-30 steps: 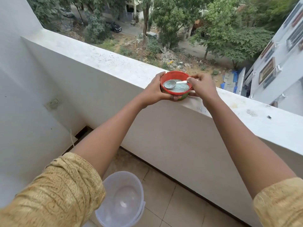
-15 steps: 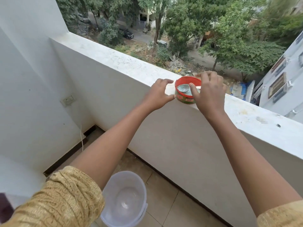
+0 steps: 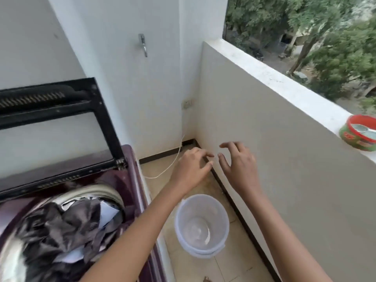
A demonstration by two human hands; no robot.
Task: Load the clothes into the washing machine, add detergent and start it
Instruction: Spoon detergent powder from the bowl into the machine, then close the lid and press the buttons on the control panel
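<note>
Both hands off the detergent tub (image 3: 359, 133), left hand (image 3: 191, 169) and right hand (image 3: 238, 163) empty, fingers loosely spread

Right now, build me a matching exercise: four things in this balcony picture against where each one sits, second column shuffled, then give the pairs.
Things:
1. detergent tub
2. clear bucket
3. clothes
4. tap

Places:
A. on the tiled floor beside the machine
B. fixed high on the white wall
C. on top of the balcony ledge
D. inside the open washing machine drum

Pairs: 1-C, 2-A, 3-D, 4-B
</note>
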